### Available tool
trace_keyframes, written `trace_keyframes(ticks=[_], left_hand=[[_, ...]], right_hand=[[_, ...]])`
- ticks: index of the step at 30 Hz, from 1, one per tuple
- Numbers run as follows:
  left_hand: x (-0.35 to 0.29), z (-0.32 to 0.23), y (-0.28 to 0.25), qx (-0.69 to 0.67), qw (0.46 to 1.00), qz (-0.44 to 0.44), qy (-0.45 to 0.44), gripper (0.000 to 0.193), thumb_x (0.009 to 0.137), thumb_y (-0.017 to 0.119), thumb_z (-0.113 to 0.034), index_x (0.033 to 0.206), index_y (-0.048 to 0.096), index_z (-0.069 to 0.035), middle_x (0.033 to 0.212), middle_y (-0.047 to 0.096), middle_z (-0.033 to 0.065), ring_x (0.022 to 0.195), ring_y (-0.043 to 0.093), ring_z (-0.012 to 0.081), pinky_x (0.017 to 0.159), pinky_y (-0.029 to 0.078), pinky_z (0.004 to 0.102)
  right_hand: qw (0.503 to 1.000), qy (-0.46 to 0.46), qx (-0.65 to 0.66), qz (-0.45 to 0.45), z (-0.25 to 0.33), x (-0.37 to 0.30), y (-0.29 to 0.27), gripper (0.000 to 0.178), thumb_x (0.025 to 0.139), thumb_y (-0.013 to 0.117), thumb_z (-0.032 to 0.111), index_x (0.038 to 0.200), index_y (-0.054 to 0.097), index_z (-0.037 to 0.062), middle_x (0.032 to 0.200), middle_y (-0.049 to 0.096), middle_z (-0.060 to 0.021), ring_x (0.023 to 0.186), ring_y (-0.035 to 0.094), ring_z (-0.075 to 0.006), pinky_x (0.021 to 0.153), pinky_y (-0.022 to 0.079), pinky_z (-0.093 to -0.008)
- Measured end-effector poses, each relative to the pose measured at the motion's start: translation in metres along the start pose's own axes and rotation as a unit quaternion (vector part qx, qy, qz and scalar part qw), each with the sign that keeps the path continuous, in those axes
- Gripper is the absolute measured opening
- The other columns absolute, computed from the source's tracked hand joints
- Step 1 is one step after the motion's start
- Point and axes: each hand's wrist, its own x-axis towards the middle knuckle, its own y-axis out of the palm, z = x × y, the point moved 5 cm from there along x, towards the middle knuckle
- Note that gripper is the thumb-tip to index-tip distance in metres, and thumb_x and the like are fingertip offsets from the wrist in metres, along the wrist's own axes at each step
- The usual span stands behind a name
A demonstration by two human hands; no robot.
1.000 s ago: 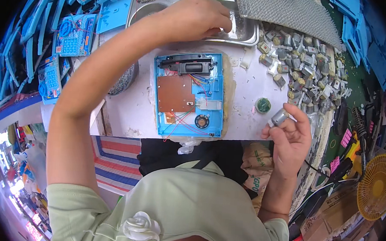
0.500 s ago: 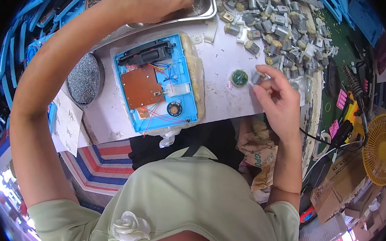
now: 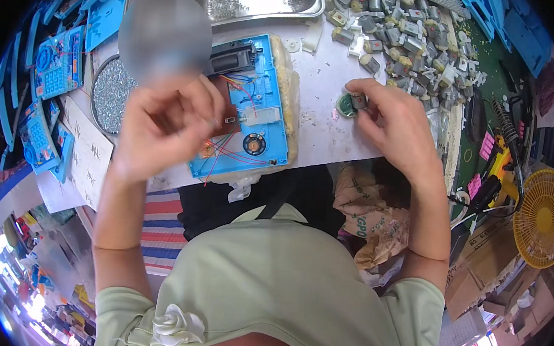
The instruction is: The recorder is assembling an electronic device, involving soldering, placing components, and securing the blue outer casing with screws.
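My left hand (image 3: pixel 170 125) is closed in a pinch above the left side of a blue plastic housing (image 3: pixel 225 169); whatever its fingertips hold is too small to name. The housing lies open side up, with a black part (image 3: pixel 232 61), a whitish block (image 3: pixel 260 116), a round speaker (image 3: pixel 254 144) and thin coloured wires inside. Its brown board is mostly hidden by my left hand. My right hand (image 3: pixel 403 127) grips a small motor (image 3: pixel 359 101) between thumb and fingers, right at a small round green dish (image 3: pixel 345 105) on the table.
Loose small motors (image 3: pixel 411 40) are heaped at the far right. A metal tray (image 3: pixel 250 15) with small metal pieces stands at the back, and a round tin of screws (image 3: pixel 111 95) at the left. Blue housings (image 3: pixel 58 65) are stacked far left; a yellow fan (image 3: pixel 544 220) stands right. A grey blur covers one spot.
My left hand has come back from the metal tray toward me, to over the blue housing. My right hand has brought the small motor slightly left, to the green dish.
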Motion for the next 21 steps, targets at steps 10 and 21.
trace_keyframes(ticks=[10, 21], left_hand=[[-0.033, 0.046, 0.050, -0.135, 0.980, -0.103, -0.105, 0.015, 0.089, 0.067, 0.010, 0.099, 0.061, 0.002, 0.099, 0.065, 0.0112, 0.076, 0.066, 0.0138, 0.064, 0.056, 0.0250], [-0.043, 0.052, 0.052, -0.137, 0.982, -0.100, -0.089, 0.013, 0.092, 0.068, 0.006, 0.102, 0.061, 0.002, 0.100, 0.065, 0.0082, 0.083, 0.069, 0.0138, 0.074, 0.059, 0.0269]], right_hand=[[0.724, 0.233, 0.649, 0.021, 0.062, -0.029, 0.043, 0.046, 0.091, 0.069, 0.000, 0.136, 0.056, -0.0002, 0.077, 0.062, 0.0006, 0.073, 0.061, -0.0076, 0.064, 0.045, -0.0202], [0.637, 0.222, 0.730, 0.114, 0.088, -0.021, 0.067, 0.046, 0.094, 0.068, 0.003, 0.137, 0.053, -0.0018, 0.081, 0.066, -0.0060, 0.073, 0.064, -0.0122, 0.065, 0.049, -0.0232]])
